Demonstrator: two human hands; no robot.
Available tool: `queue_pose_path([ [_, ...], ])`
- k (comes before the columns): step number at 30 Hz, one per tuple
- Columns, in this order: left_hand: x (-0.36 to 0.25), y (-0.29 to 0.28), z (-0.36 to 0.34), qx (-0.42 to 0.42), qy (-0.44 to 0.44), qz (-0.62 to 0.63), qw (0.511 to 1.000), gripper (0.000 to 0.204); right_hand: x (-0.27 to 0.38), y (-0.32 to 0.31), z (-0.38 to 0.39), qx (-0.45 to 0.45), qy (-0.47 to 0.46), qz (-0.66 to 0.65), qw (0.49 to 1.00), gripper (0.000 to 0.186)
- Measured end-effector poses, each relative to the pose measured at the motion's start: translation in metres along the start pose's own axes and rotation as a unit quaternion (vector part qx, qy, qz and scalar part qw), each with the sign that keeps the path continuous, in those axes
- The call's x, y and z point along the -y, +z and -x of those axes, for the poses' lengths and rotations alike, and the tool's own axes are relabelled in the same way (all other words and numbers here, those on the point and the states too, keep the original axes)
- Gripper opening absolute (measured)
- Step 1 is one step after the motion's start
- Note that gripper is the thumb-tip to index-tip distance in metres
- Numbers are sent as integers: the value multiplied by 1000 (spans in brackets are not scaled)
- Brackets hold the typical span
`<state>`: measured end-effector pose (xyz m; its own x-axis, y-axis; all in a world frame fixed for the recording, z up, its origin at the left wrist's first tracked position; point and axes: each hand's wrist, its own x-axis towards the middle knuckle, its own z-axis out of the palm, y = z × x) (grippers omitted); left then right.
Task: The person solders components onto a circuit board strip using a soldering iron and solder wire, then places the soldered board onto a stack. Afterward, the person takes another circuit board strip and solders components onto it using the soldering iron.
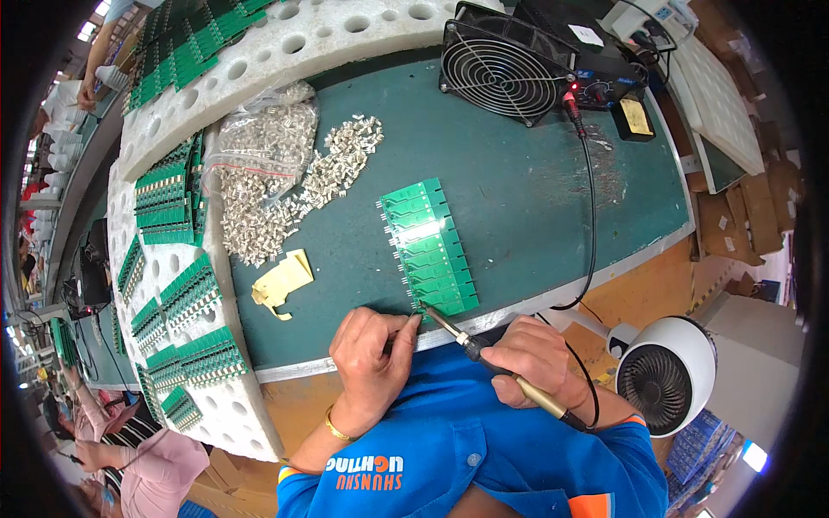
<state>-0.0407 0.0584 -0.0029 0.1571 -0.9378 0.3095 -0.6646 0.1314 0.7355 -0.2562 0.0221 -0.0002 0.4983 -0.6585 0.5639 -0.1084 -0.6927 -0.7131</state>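
Note:
A panel of green circuit boards (439,269) lies on the teal bench mat, small metal pins along its left edge. My right hand (535,358) grips a soldering iron (541,400), with its tip at the panel's lower left corner. My left hand (373,350) is closed beside that same corner, thumb and fingers pinched together; what they hold, if anything, is too small to make out. Left of the panel, small silvery connectors (259,224) lie heaped, some inside a clear plastic bag (268,138). A torn yellow piece (283,281) rests below the heap.
White foam trays (233,414) with green boards border the bench's left and far sides. A black fan (501,73) and a soldering station (600,86) stand at the far right, the iron's cable (592,207) crossing the mat. Beyond the near edge is a white fan (665,375).

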Motion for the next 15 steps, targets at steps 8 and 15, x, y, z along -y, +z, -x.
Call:
queue_pose_path([
  [8,0,0,-1,3,8,0,1000,19,1,0,1,-4,1,0,1000,22],
  [15,1,-2,0,17,13,-1,1000,16,2,-1,2,-3,1,-2,1000,24],
])
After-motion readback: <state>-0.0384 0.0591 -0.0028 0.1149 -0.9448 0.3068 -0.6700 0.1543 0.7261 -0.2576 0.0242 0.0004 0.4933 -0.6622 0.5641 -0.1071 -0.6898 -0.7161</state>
